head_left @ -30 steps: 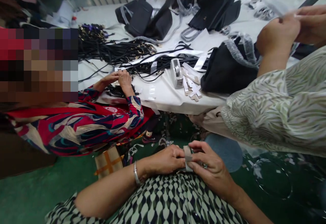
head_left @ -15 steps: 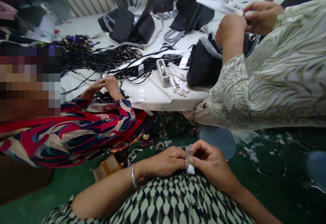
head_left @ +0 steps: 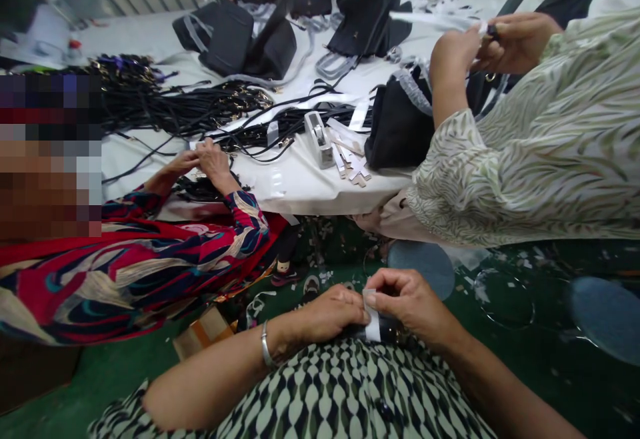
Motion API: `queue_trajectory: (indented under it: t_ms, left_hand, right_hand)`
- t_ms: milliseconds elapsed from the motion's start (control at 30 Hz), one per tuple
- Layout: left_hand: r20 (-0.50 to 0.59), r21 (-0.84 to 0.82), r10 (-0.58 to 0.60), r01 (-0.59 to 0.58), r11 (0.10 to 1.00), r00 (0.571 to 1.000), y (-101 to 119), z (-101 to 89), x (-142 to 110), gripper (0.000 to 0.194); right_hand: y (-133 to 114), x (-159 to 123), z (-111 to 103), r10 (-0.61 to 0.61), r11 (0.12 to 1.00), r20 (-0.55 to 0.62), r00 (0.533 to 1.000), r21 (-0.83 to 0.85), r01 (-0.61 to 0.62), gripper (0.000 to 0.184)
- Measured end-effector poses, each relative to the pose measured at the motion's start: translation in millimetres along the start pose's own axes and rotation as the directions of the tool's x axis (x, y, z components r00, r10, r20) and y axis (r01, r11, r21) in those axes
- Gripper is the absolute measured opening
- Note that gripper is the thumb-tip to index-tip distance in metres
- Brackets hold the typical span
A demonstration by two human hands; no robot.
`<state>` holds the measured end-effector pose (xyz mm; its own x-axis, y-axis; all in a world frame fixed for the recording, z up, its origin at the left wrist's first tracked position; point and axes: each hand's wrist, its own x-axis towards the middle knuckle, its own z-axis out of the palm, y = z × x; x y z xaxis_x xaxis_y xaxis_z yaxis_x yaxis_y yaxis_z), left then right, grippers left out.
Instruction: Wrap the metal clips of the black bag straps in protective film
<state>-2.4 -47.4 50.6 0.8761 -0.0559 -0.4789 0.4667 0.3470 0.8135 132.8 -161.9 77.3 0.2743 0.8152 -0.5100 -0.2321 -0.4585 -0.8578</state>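
Note:
My left hand (head_left: pixel 334 314), with a bangle at the wrist, is closed low in front of my body. Its fingertips press at the left side of a white strip (head_left: pixel 372 327). The right hand (head_left: pixel 406 298) pinches the strip's upper end between thumb and fingers. The strip lies across a black item (head_left: pixel 389 328) at my waist, possibly a folded strap; a small metallic glint shows on it. Most of that black item is hidden by my hands.
Across the white-covered table (head_left: pixel 280 189) lie black straps (head_left: pixel 185 109), a tape dispenser (head_left: pixel 319 140), white strips (head_left: pixel 357 169) and black bags (head_left: pixel 403 126). Co-workers sit at left and stand at right. Blue stools (head_left: pixel 423 269) and a cardboard box (head_left: pixel 205 332) stand on the littered floor.
My right hand has shifted slightly up and away, showing more of the white strip and the black item under it. My left hand stays beside the strip. The view has shifted slightly.

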Motion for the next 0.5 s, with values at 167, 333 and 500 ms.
queue_trajectory:
  t_ms: [167, 333, 500]
  left_hand:
    - [-0.008, -0.009, 0.001, -0.001, 1.0, 1.0, -9, -4.5, -5, 0.028]
    - [-0.052, -0.027, 0.007, -0.008, 1.0, 0.999, -15, -15.5, -9, 0.03]
    - [-0.209, -0.214, -0.077, 0.032, 0.976, 0.975, -11, -21.7, -11, 0.027]
  right_hand:
    - [1, -5, 9, -0.093, 0.982, -0.034, 0.995, -0.168, 0.086, 0.025]
    - [8, -24, 8, -0.442, 0.791, -0.021, 0.897, -0.48, 0.378, 0.028]
    - [6, -26, 15, -0.645, 0.287, 0.303, 0.701, -0.754, 0.59, 0.038]
